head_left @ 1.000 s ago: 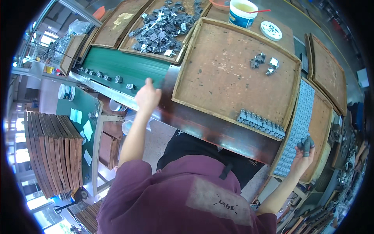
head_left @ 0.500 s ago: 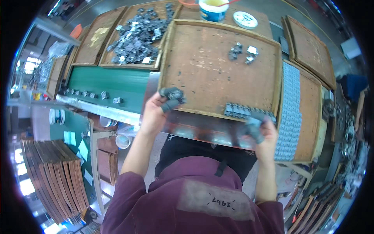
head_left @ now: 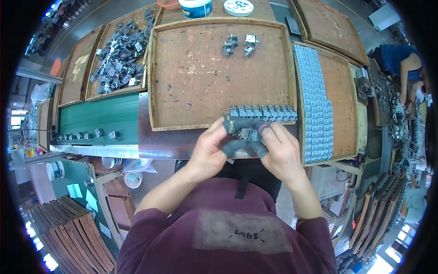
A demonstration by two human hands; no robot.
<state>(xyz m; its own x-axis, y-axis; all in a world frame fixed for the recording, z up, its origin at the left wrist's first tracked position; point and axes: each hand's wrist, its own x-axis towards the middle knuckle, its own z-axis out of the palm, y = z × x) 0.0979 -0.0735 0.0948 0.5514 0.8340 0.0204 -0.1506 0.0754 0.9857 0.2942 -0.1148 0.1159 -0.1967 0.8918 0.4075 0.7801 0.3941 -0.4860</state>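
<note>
Metal part [head_left: 248,134], small and grey, sits pinched between both hands just below the near rim of the big wooden tray [head_left: 219,73]. In the head view, the left hand [head_left: 211,148] and right hand [head_left: 278,150] each close a grip on it from opposite sides with dark-capped fingertips [head_left: 228,124]. Its long axis runs left to right, parallel to the row of finished parts [head_left: 263,112] lying just beyond it inside the tray; both hands are equally near.

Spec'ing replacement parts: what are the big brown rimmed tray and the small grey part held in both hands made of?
Big brown rimmed tray: looks like fibreboard or wood, matte, stained, with raised wooden edges. Small grey part between left hand and right hand: probably metal, judging by its dull grey sheen; too small to be sure.
</note>
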